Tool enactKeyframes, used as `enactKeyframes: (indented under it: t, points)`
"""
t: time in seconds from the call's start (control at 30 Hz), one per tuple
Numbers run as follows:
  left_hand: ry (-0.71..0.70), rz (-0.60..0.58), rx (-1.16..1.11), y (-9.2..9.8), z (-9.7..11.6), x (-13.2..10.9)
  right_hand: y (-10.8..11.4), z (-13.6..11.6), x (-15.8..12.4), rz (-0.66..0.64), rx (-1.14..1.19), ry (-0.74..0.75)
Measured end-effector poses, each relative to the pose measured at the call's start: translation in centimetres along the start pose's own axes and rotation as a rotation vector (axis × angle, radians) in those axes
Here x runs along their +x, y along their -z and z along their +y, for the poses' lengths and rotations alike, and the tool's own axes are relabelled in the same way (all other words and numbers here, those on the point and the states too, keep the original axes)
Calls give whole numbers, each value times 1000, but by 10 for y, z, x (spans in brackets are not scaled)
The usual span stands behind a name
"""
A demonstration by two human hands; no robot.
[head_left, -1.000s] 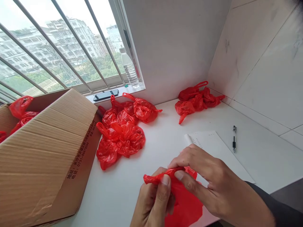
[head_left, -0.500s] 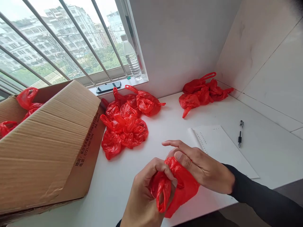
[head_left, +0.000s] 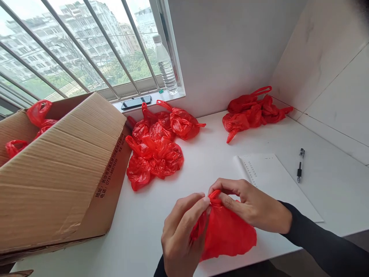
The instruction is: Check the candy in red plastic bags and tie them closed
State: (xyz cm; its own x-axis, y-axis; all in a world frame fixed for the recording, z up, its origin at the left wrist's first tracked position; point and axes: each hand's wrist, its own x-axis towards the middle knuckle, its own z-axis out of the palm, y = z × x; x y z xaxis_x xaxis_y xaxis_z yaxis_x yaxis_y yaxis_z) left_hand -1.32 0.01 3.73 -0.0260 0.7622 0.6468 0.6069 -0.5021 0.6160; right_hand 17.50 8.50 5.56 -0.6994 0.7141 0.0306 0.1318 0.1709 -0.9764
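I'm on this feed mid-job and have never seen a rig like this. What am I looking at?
There is no machine here: these are a person's bare hands, seen from one head-worn camera looking forward and down. The left hand and right hand both pinch the gathered top of a thin red plastic bag. On the white flat tabletop lie a cluster of crumpled red plastic bags, another red bunch by the wall, a white paper pad and a slim black-and-clear pen. At the left, a brown corrugated cardboard box holds more red plastic.
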Motion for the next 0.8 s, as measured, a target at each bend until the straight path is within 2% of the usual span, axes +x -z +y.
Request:
enactKeyframes:
  t: [0.13, 0.27, 0.4, 0.5, 0.63, 0.7, 0.8]
  points:
    - [46, 148, 35, 0, -1, -4, 1, -6, -9, 65, -34, -11]
    - [127, 164, 100, 13, -8, -12, 11, -1, -30, 151, -133, -96]
    - [355, 243, 275, 34, -23, -19, 27, 16, -57, 234, -291, -241]
    - [564, 248, 300, 38, -33, -17, 30, 25, -69, 213, -354, -282]
    - [917, 296, -44, 26, -29, -13, 24, 27, -72, 203, -293, -158]
    - [1022, 345, -267, 16, -23, -16, 20, 27, -72, 229, -285, -97]
    - [1182, 309, -560, -2, -17, -31, 12, 34, -75, 220, -319, -107]
